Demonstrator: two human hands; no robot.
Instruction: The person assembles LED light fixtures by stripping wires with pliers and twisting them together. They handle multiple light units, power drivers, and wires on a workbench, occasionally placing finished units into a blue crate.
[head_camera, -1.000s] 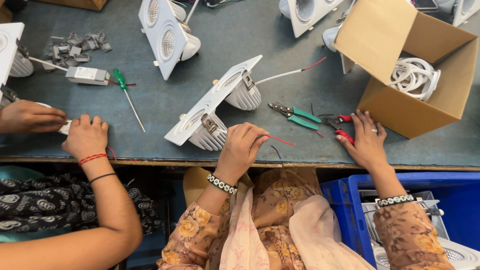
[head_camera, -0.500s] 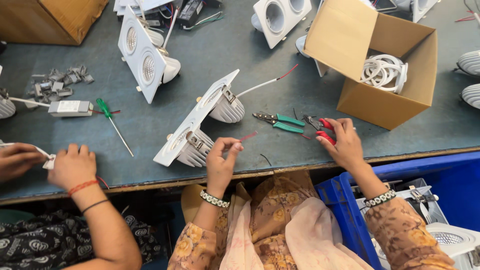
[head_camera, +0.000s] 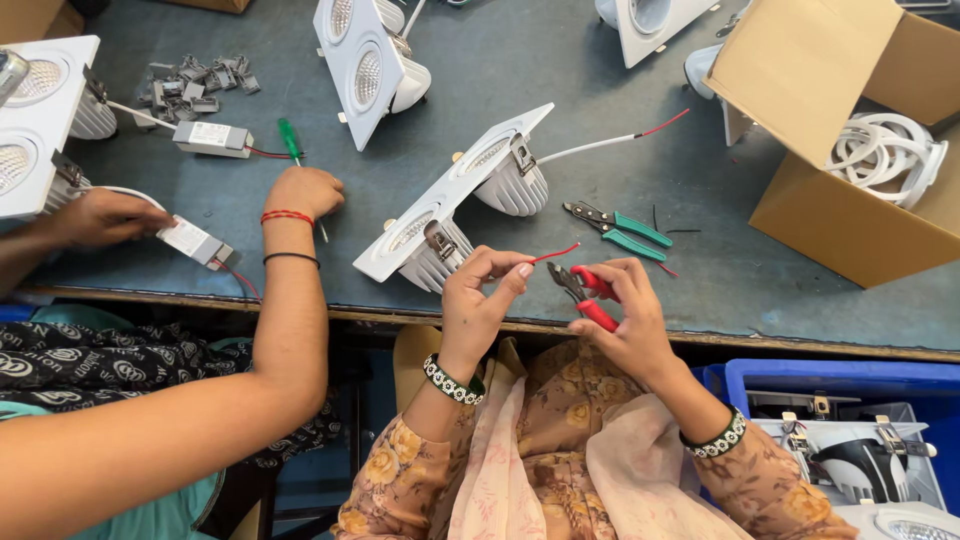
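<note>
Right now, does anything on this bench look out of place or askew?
Nothing looks damaged or spilled. The twin white downlight lies tilted on its housings by the left hand, and the cardboard box lies tipped with a white ring inside.

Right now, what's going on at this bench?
The left hand pinches a thin red wire while the right hand grips red-handled pliers next to its free end. A white twin downlight fixture lies just behind, with green-handled pliers beside it. To the left, a co-worker's hands rest by a green screwdriver and a small driver box.
</note>
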